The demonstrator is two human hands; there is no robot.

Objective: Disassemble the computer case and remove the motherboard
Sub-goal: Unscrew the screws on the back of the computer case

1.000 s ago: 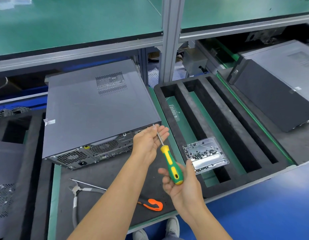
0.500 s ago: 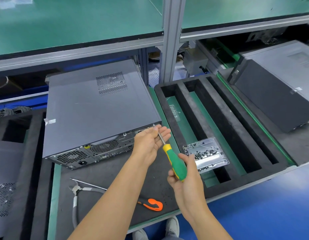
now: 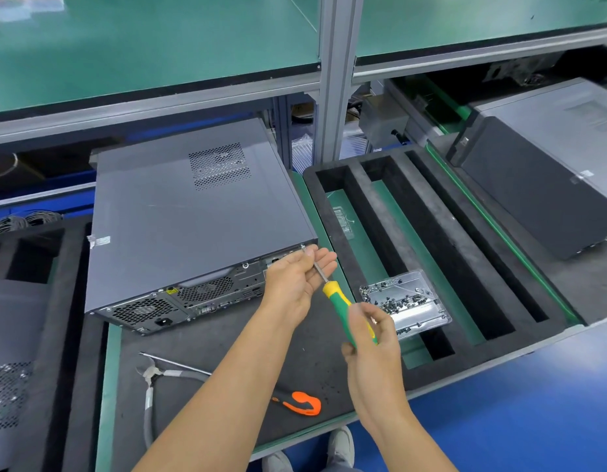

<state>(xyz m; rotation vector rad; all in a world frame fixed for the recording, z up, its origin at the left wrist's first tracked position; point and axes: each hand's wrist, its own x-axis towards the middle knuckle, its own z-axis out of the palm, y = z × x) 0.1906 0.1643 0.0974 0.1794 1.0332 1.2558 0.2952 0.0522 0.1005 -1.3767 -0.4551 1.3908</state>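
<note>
**Slip risk at rear corner screw**

Lower centre: right hand (image 3: 370, 332) curled round green-yellow screwdriver (image 3: 346, 308), smooth plastic handle, thin steel shaft. Left hand (image 3: 295, 281), fingers relaxed, cradling shaft near tip. Tip at rear top corner of computer case (image 3: 193, 216), mid-left: matte grey sheet metal, perforated vent. Could cam out, jab palm; freed screw could drop onto dark foam counter (image 3: 200, 345).

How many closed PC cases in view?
2: one at centre, by the screwdriver tip; one far right, partly cut off. A dark unit at the left edge is unclear.
</note>
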